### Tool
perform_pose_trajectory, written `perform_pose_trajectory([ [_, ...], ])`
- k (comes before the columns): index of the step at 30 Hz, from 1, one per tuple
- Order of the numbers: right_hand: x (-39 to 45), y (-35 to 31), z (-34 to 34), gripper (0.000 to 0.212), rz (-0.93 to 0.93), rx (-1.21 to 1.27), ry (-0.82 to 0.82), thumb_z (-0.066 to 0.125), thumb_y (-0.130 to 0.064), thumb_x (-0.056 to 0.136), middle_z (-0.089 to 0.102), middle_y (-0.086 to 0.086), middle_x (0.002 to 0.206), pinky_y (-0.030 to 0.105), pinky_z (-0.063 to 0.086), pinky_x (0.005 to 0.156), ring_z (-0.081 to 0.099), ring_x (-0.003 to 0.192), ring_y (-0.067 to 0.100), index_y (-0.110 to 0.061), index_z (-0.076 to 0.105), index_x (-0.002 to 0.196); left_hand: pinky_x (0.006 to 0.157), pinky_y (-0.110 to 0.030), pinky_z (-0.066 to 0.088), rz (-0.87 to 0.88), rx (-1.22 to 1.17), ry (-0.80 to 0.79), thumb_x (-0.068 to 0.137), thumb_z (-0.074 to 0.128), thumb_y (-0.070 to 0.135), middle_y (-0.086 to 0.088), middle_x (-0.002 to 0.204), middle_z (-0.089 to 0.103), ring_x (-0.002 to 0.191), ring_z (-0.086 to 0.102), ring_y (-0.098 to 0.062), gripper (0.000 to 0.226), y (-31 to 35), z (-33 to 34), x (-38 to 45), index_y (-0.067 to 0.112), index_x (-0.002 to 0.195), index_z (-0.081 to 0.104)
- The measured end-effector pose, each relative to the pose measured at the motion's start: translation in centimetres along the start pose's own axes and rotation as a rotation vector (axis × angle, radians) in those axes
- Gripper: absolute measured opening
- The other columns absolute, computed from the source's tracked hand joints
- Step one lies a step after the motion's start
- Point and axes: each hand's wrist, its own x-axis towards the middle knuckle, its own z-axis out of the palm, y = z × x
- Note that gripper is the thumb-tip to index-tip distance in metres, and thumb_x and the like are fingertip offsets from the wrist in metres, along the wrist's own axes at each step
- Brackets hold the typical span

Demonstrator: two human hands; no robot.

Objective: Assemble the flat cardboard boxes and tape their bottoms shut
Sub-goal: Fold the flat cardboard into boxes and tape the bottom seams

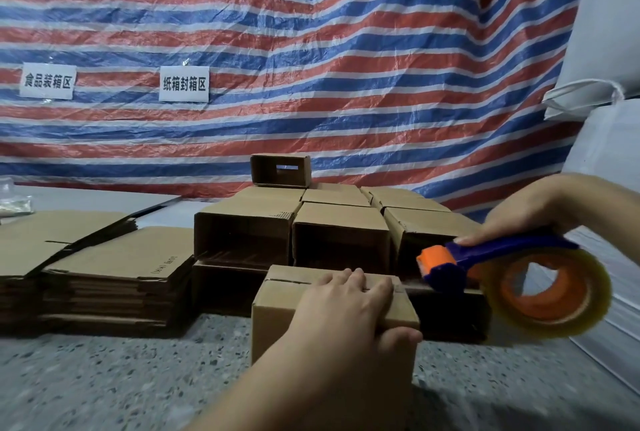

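Observation:
A small cardboard box stands on the speckled floor in front of me, its folded flaps facing up with the seam showing. My left hand lies over the top of it, fingers spread across the flaps and thumb down the near right side. My right hand grips the blue handle of a tape dispenser with an orange head and a roll of clear tape. The dispenser's head hovers just right of the box's far right corner.
Two stacks of flat cardboard blanks lie at the left. Behind the box, several assembled boxes lie stacked on their sides, one smaller box on top. A striped tarp hangs behind; white sacks stand at the right.

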Motion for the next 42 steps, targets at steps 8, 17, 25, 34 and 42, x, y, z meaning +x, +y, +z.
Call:
perform_pose_trajectory([
  [8,0.7,-3.9,5.1,0.075,0.034,-0.615,0.264,0.059,-0.089,0.067,0.07,-0.004,0.091,0.029,0.054,0.071,0.069,0.081,0.015,-0.023,0.069,0.101,0.118,-0.04,0.021,-0.009,0.028,0.025,0.081,0.011,0.084,-0.006,0.157,0.033,0.145,0.028,-0.024,0.087,0.1,0.2,0.1,0.035,0.151,0.023],
  [17,3.3,-0.9,12.0,0.065,-0.081,-0.7,0.591,0.048,-0.082,0.082,0.056,-0.006,0.068,0.029,0.053,0.065,0.057,0.065,0.012,-0.019,0.06,0.077,0.119,-0.039,0.016,-0.014,0.027,0.0,0.081,0.013,0.084,-0.004,0.16,0.028,0.147,0.023,-0.023,0.086,0.2,0.1,0.2,0.035,0.152,0.021],
  [25,7.6,1.7,20.4,0.058,-0.09,-0.246,0.727,0.041,-0.082,0.085,0.063,-0.01,0.095,0.021,0.047,0.071,0.059,0.084,0.004,-0.03,0.06,0.103,0.115,-0.039,0.015,0.002,-0.002,0.056,0.076,0.004,0.088,-0.004,0.158,0.032,0.146,0.026,-0.024,0.09,-0.3,1.0,0.3,0.037,0.149,0.021],
  [34,7.1,0.8,18.8,0.048,-0.241,0.219,0.881,0.03,-0.066,0.097,0.063,-0.006,0.084,0.036,0.051,0.082,0.061,0.08,0.007,-0.028,0.059,0.09,0.116,-0.039,0.014,0.002,-0.01,0.086,0.072,-0.001,0.089,-0.003,0.158,0.031,0.146,0.026,-0.024,0.098,-0.2,1.0,0.3,0.036,0.15,0.02],
  [42,6.1,-3.3,18.5,0.056,-0.565,1.192,0.429,0.043,-0.057,0.092,0.065,0.012,0.123,0.05,0.044,0.11,0.06,0.119,0.026,-0.013,0.063,0.122,0.117,-0.039,0.023,-0.006,0.034,0.111,0.076,0.002,0.088,-0.003,0.155,0.038,0.143,0.032,-0.023,0.094,0.1,0.6,0.0,0.035,0.149,0.026],
])
